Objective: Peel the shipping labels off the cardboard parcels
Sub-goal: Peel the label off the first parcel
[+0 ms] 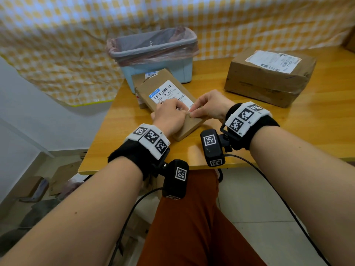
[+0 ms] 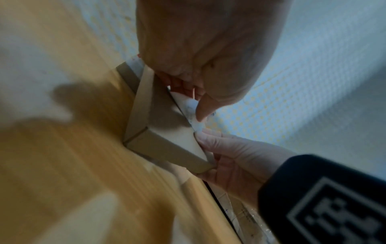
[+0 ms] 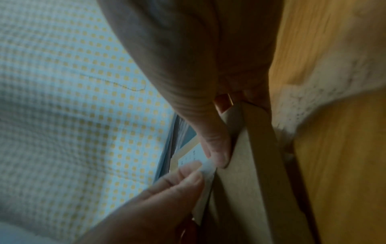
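A label corner is pinched on a flat box.

The flat box [image 1: 173,104] is held down by the curled left hand [image 1: 169,117]; its label [image 1: 169,93] corner is pinched by the right hand [image 1: 209,106].

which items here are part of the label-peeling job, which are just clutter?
In play: flat parcel, its label, left hand, right hand, big parcel, its label, the parcel underneath.
Bystanders: lined bin, checked cloth, table.
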